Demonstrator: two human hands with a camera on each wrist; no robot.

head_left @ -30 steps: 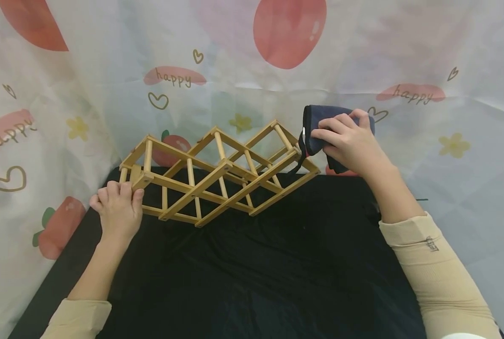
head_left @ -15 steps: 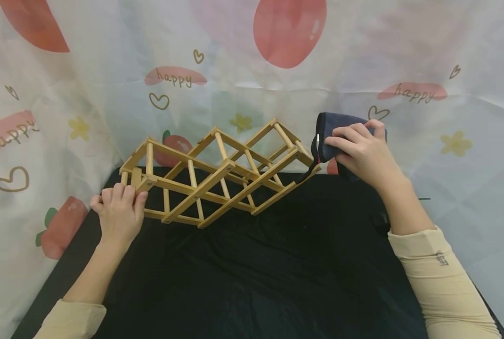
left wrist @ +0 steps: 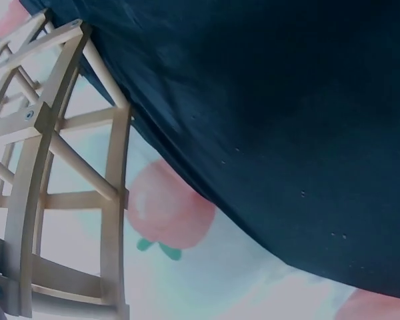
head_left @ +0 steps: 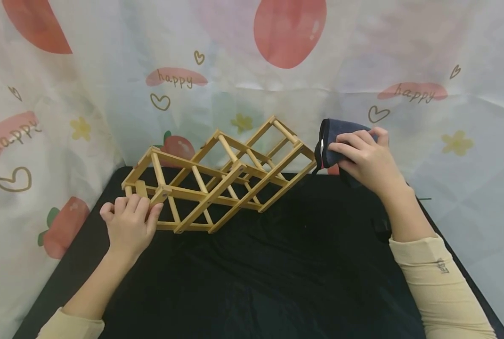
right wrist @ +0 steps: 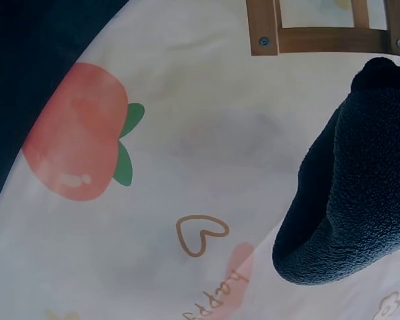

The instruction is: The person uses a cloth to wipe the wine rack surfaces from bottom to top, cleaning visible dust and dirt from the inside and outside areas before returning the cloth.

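A wooden lattice rack [head_left: 209,197], made of crossed slats and round dowels, stands at the back of the black-covered table. My left hand [head_left: 131,223] grips its near left end, fingers over the end slats. In the left wrist view the rack [left wrist: 37,160] fills the left side, and the hand is mostly out of sight. My right hand [head_left: 364,157] holds a folded navy cloth piece [head_left: 338,129] with black edging, raised just beyond the rack's right end. Fuzzy fabric [right wrist: 367,180] of that cloth hangs near the rack's end [right wrist: 333,40] in the right wrist view.
Black cloth [head_left: 252,273] covers the table, its left and right edges showing. A white printed curtain [head_left: 235,37] with fruit, hearts and lettering surrounds the back and sides, close behind the rack. A small dark item [head_left: 381,230] lies beside the right forearm.
My right hand has moved right and slightly down with the navy cloth, drawing its dark strap back from the rack. My left hand has shifted the rack's left end rightward and nearer me.
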